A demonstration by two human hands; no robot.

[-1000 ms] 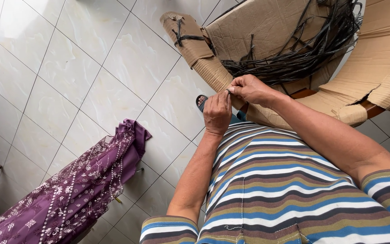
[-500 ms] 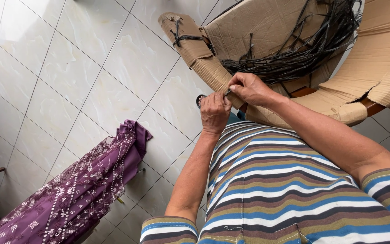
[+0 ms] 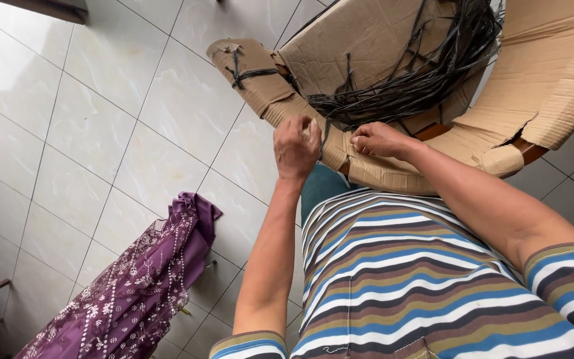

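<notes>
Over the white tiles, our left hand (image 3: 295,146) is closed, pinching a black strap (image 3: 325,136) at the cardboard-wrapped chair (image 3: 367,40); our right hand (image 3: 379,139) is curled shut against the cardboard edge, purple cloth (image 3: 147,286) lying well apart.

Two hands, the left hand (image 3: 295,147) and right hand (image 3: 378,139), rest on one cardboard-wrapped chair (image 3: 367,46); one bundle of black strips (image 3: 420,86) lies inside it; one purple cloth (image 3: 134,292) hangs beside it.
</notes>
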